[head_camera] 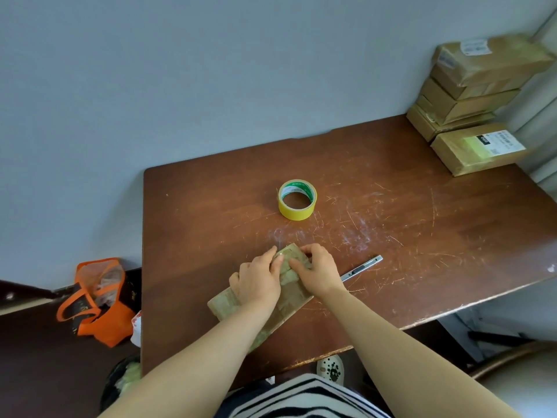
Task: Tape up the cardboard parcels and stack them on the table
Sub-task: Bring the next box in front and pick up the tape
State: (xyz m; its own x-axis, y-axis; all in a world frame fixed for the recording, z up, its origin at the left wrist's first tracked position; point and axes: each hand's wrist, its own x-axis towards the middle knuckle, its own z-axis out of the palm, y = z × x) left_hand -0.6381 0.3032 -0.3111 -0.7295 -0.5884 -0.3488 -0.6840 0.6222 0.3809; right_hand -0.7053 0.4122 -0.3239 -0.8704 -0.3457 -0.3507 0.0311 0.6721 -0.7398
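A flat brown cardboard parcel [291,303] lies on the wooden table [391,224] near its front edge, partly hidden under both hands. My left hand [259,282] rests on top of the parcel with its fingers pressing down at the far end. My right hand [316,271] pinches the parcel's far corner between curled fingers and thumb. A roll of yellow tape [297,200] stands behind the parcel, apart from both hands. A stack of several taped parcels [473,86] rises at the table's far right corner, with one more labelled parcel [479,147] in front of it.
A metal utility knife [361,267] lies just right of my right hand. On the floor to the left stands an orange bag [96,300]. The wall runs behind the table. A chair edge [512,357] shows at lower right.
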